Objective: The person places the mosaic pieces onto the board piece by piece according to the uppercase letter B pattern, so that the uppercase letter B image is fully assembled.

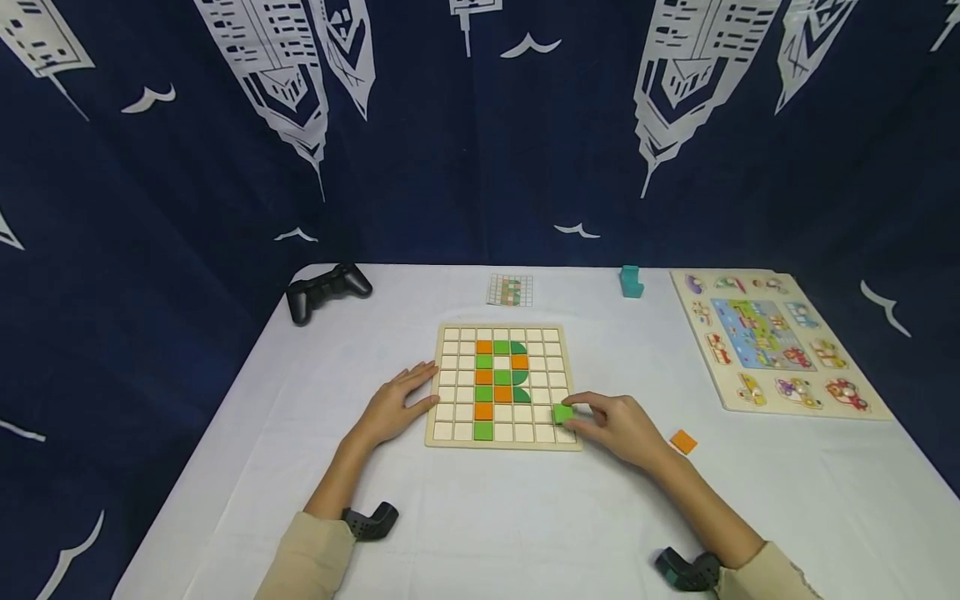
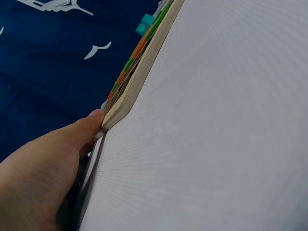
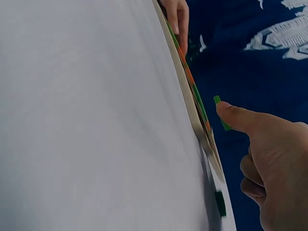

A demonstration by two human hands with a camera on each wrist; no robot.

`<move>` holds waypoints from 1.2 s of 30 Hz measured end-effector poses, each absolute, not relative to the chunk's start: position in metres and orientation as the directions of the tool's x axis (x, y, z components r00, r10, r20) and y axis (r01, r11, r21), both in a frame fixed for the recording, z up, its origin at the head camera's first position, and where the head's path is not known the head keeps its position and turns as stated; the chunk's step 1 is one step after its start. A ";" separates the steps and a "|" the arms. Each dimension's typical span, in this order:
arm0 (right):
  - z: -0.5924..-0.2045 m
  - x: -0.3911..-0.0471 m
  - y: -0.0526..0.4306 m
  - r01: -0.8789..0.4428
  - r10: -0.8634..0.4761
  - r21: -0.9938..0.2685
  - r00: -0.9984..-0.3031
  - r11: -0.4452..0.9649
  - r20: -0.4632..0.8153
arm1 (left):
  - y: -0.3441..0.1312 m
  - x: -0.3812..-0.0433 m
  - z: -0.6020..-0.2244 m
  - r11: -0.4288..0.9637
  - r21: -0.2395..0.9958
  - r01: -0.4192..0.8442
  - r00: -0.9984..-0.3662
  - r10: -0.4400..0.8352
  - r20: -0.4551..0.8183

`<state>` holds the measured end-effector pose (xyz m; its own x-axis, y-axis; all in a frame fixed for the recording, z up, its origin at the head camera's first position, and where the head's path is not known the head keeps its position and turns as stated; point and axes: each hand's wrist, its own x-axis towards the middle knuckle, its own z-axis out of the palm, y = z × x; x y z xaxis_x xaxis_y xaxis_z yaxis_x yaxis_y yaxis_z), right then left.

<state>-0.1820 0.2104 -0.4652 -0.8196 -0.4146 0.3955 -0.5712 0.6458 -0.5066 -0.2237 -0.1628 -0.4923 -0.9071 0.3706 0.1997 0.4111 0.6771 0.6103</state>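
In the head view my right hand (image 1: 617, 423) pinches a green square tile (image 1: 562, 413) between thumb and fingertips, over the right edge of a wooden grid board (image 1: 457, 443). The right wrist view shows the same tile (image 3: 216, 100) raised above the board, with the thumb on its face. My left hand (image 1: 393, 408) lies at the board's left edge, fingers extended and touching it. Its thumb (image 2: 91, 122) rests against the rim in the left wrist view. Orange, green and rounded dark green tiles (image 1: 484, 392) form a pattern in the middle of the grid.
An orange tile (image 1: 683, 441) lies on the white table beside my right wrist. Behind the board is a small pattern card (image 1: 510, 290). A black game controller (image 1: 327, 292) is at back left, a teal block (image 1: 632, 282) and a picture puzzle board (image 1: 716, 392) at right.
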 end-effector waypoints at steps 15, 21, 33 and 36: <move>-0.470 -0.200 0.161 -0.593 -0.485 -0.511 -0.804 0.622 0.343 | -0.163 -0.224 -0.492 0.679 0.607 0.412 -0.906 0.376 0.195; -0.471 -0.202 0.158 -0.601 -0.499 -0.489 -0.799 0.633 0.335 | -0.163 -0.223 -0.491 0.670 0.615 0.416 -0.904 0.380 0.197; -0.471 -0.203 0.158 -0.587 -0.495 -0.477 -0.809 0.654 0.316 | -0.162 -0.224 -0.492 0.676 0.607 0.418 -0.903 0.379 0.201; -0.471 -0.202 0.159 -0.583 -0.490 -0.478 -0.812 0.656 0.317 | -0.162 -0.224 -0.491 0.677 0.604 0.421 -0.902 0.380 0.203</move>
<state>-0.2023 0.1585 -0.4712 -0.8118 -0.4904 0.3170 -0.5833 0.6565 -0.4783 -0.2239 -0.1621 -0.4913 -0.9024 0.3801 0.2030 0.4210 0.6770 0.6037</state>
